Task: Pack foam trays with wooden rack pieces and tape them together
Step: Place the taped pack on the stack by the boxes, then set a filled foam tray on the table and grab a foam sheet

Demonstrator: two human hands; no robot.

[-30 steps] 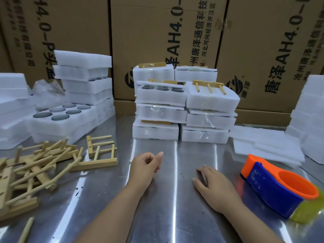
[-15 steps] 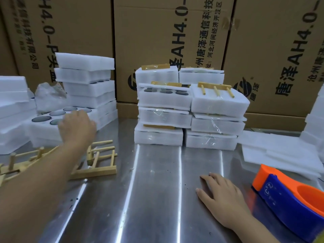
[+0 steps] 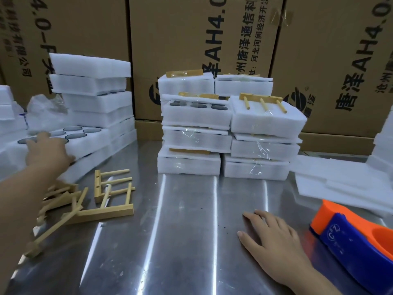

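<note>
My left hand (image 3: 47, 151) reaches out to the far left and grips the near edge of a white foam tray (image 3: 89, 141) with round holes, fingers on top and thumb at its front edge. That tray lies on top of a low stack of similar trays. My right hand (image 3: 274, 237) rests flat on the metal table (image 3: 187, 241), fingers spread, holding nothing. A loose pile of wooden rack pieces (image 3: 102, 196) lies on the table just below my left hand. An orange and blue tape dispenser (image 3: 350, 237) sits to the right of my right hand.
Two stacks of taped foam packs (image 3: 193, 165) (image 3: 265, 145), some with wooden pieces on top, stand at the table's middle back. Taller foam trays (image 3: 91, 81) rise at the back left. Flat foam sheets (image 3: 331, 177) lie at the right. Cardboard boxes (image 3: 191, 39) wall the back.
My left hand moved from the table's centre out to the left and down onto the holed foam tray, and now grips its edge. My right hand has stayed flat on the table.
</note>
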